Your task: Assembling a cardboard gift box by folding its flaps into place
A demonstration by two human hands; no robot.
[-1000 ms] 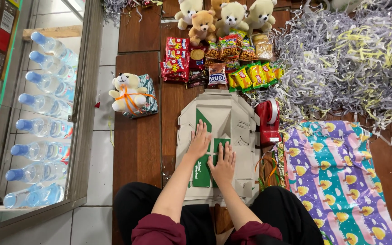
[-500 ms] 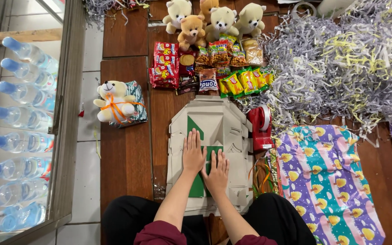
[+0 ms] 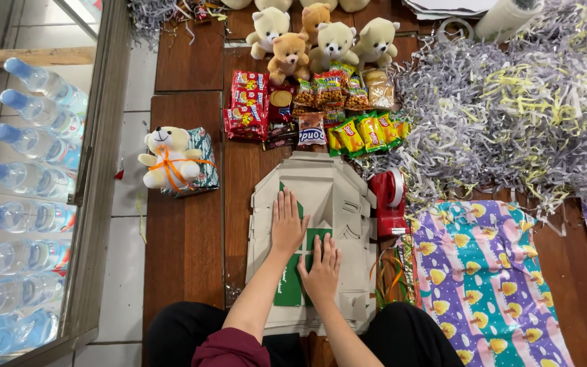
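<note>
A flattened grey cardboard box blank (image 3: 334, 197) with a green panel (image 3: 289, 288) lies on the wooden floor in front of my knees. My left hand (image 3: 288, 223) rests flat on it, fingers spread and pointing away from me. Just to the right and nearer to me, my right hand (image 3: 321, 268) also presses flat on the cardboard, over the green panel. Neither hand holds anything. A red tape dispenser (image 3: 389, 202) sits right beside the blank's right edge.
Colourful snack packets (image 3: 310, 105) and several teddy bears (image 3: 321, 37) lie beyond the blank. A white bear on a wrapped box (image 3: 174, 162) sits left. Shredded paper (image 3: 511, 109) piles at right, patterned wrapping paper (image 3: 484, 278) below it. Water bottles (image 3: 25, 177) fill a glass cabinet at left.
Both hands stay pressed flat on the cardboard, sliding slightly along it; the left hand's fingers are a little more closed. The camera view has shifted slightly.
</note>
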